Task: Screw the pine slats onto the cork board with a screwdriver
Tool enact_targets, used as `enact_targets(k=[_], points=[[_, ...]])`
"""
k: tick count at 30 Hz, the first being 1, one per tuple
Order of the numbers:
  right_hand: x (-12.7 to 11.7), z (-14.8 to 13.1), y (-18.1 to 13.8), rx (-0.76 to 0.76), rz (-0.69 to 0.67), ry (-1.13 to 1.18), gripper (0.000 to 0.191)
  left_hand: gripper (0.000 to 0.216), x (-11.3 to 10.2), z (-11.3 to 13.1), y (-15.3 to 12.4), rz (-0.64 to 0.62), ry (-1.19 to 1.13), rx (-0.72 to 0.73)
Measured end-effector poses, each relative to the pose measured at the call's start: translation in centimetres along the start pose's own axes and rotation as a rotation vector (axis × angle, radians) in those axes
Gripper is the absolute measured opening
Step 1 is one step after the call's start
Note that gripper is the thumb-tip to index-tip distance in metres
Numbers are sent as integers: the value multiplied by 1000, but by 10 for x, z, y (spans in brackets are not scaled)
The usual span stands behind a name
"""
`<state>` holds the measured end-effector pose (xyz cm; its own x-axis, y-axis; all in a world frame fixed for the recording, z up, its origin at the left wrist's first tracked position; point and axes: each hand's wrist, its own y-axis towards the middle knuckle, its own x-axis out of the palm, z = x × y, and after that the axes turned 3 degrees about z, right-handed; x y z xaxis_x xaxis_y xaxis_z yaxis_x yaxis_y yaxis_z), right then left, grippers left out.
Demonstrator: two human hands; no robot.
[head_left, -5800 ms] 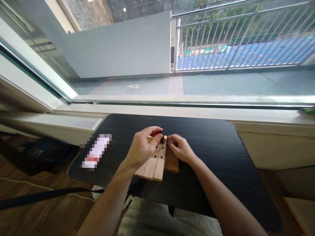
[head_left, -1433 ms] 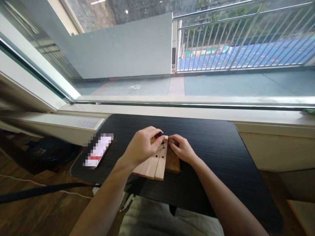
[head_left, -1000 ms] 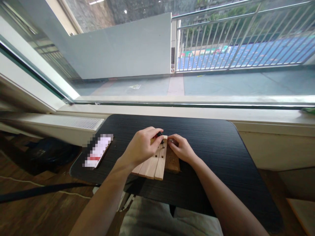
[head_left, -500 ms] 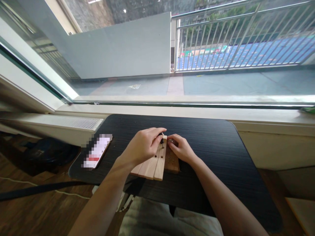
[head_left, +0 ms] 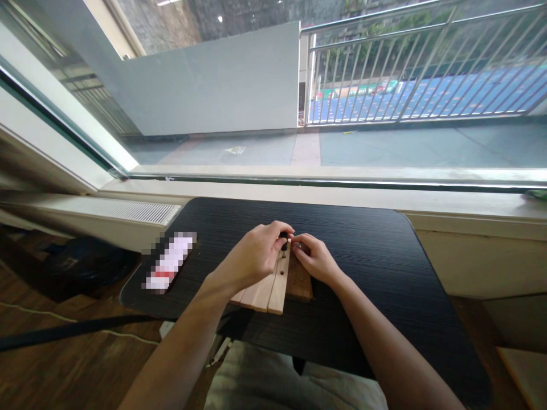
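My left hand (head_left: 258, 250) is closed over the far end of light wooden slats (head_left: 276, 293) lying side by side. Its thumb and fingers pinch a small black piece (head_left: 284, 234), whose kind I cannot make out. Just below the fingertips a small metal pin or screw (head_left: 284, 255) stands at a hole in the right-hand slat, with a dark open hole nearer me. To the right of the slats, my right hand (head_left: 315, 256) is closed, fingers curled by their far corner. A glint of metal shows at its fingertips, too small to name. Beneath lies a brown drilled board (head_left: 299, 282), partly covered.
A black wood-grain table (head_left: 363, 245) carries the work, with rounded corners. On its left lies a phone (head_left: 171, 262) with a blurred screen. Beyond the far edge are a window sill (head_left: 342, 196) and a large window. A vented ledge (head_left: 141, 210) stands at left.
My left hand has shifted slightly right, and more of the black piece shows between its fingers. My right hand stays almost where it was by the slats' corner.
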<state>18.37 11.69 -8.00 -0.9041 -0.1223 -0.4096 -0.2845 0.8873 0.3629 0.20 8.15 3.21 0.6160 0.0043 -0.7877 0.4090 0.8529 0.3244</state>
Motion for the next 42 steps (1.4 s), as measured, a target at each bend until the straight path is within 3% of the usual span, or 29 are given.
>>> enact_targets(k=[8, 12, 16, 20, 25, 30, 37, 42], points=[[3, 4, -1, -20, 5, -8, 18, 30, -3, -4, 3, -23, -156, 55], [3, 5, -2, -49, 59, -21, 20, 29, 1, -7, 1, 33, -208, 58], [-6, -4, -4, -100, 169, -112, 29, 26, 6, -9, -1, 149, -113, 115], [-12, -18, -7, -129, 136, -71, 27, 22, 7, -7, 0, 255, -53, 144], [-7, -28, -9, -212, 95, -54, 26, 10, 7, -3, 0, 292, -92, 108], [-12, -30, 5, -214, -35, -73, 21, 4, 5, -3, 1, 279, -114, 52], [-32, -27, 37, -231, -370, -102, 24, 5, 4, -7, 2, 266, -141, 18], [-36, -30, 48, -251, -457, -33, 27, 7, 4, -7, 2, 263, -146, 2]])
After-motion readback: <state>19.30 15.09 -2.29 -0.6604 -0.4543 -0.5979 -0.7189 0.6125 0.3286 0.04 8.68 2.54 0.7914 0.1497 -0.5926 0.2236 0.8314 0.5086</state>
